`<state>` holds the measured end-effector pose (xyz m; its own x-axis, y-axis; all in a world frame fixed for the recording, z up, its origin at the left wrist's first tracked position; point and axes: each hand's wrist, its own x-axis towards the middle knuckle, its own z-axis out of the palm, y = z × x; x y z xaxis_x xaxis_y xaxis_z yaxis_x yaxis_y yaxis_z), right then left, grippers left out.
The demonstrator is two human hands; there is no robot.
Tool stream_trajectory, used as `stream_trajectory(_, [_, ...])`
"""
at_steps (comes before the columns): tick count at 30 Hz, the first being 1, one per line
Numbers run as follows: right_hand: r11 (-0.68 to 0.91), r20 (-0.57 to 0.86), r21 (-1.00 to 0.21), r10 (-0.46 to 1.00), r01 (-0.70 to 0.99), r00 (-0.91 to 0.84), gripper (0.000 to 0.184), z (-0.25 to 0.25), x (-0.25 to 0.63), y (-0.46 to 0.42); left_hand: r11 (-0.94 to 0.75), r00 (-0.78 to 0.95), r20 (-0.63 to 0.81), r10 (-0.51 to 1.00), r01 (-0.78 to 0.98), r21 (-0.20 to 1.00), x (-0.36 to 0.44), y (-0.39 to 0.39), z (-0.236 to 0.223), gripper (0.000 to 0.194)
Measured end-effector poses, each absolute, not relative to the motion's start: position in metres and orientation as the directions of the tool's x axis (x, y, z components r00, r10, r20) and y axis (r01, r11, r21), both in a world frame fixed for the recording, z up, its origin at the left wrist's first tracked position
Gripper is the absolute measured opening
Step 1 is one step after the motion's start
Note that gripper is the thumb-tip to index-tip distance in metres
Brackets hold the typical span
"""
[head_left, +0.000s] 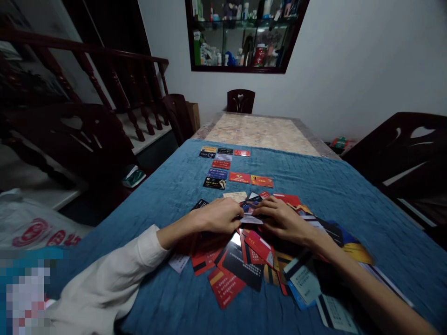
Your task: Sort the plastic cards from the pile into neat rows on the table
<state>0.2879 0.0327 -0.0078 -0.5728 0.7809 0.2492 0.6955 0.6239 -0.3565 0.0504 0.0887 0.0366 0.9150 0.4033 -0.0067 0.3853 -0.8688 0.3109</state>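
Over a loose pile of plastic cards, my left hand (217,216) is closed, its thumb and fingers pinching the left end of a white card (252,220) with a dark stripe. Fingers of my right hand (284,221) are curled onto the card's other end. Beneath and around both hands lie overlapping cards, among them a black card (242,266), a red card (226,286) and a pale green card (303,281). Part of the pile is hidden by my hands and right forearm. A beige card (235,196) rests just beyond my fingers.
Farther up the blue cloth (157,186), cards lie in short rows, including an orange card (261,181), a red card (239,177) and a black VIP card (215,183). Dark wooden chairs (240,101) stand around the table. A white plastic bag (38,223) is at left.
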Motion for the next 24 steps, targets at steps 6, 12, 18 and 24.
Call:
stream_trajectory(6, [0.569, 0.323, -0.394, 0.821, 0.722, -0.471, 0.019, -0.014, 0.291, 0.038, -0.821, 0.887, 0.044, 0.460, 0.406, 0.402, 0.049, 0.103, 0.039, 0.022])
stream_trajectory(12, [0.534, 0.334, -0.413, 0.842, 0.738, -0.423, 0.020, -0.014, 0.288, 0.037, -0.782, 0.860, 0.078, 0.505, 0.417, 0.462, 0.052, 0.110, 0.033, 0.026])
stream_trajectory(18, [0.539, 0.314, -0.397, 0.840, 0.743, -0.442, 0.008, -0.014, 0.281, 0.036, -0.780, 0.846, 0.098, 0.525, 0.432, 0.453, 0.053, 0.109, 0.032, 0.026])
stream_trajectory(24, [0.478, 0.362, -0.416, 0.868, 0.774, -0.341, 0.013, -0.017, 0.280, 0.038, -0.781, 0.850, 0.105, 0.517, 0.417, 0.465, 0.053, 0.109, 0.032, 0.026])
